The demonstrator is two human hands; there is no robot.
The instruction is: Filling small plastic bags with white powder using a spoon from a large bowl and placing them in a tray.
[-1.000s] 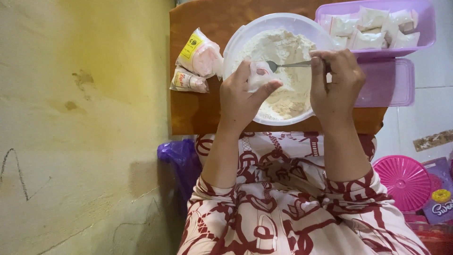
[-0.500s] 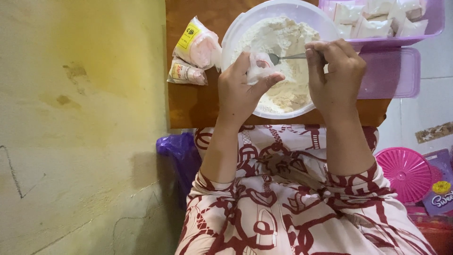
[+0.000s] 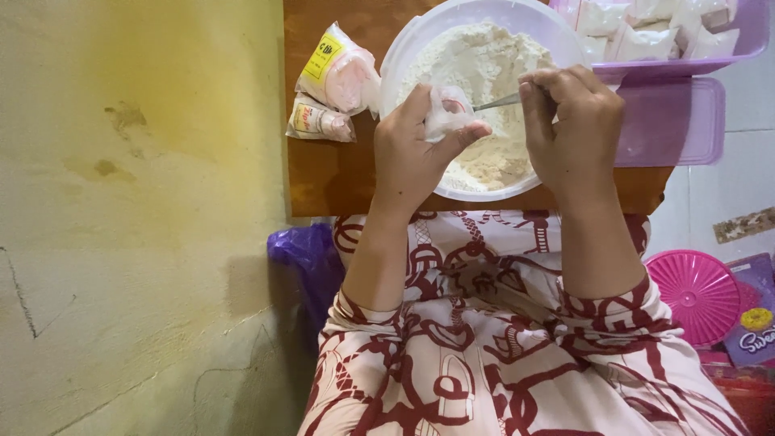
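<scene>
The left hand pinches a small clear plastic bag over the white bowl of flour. The right hand grips a metal spoon, its tip inside the bag's mouth.

A bowl of flour sits at top centre on the tabletop. Two packets lie left of it; a tray of filled bags upper right, a round lid lower right.
</scene>
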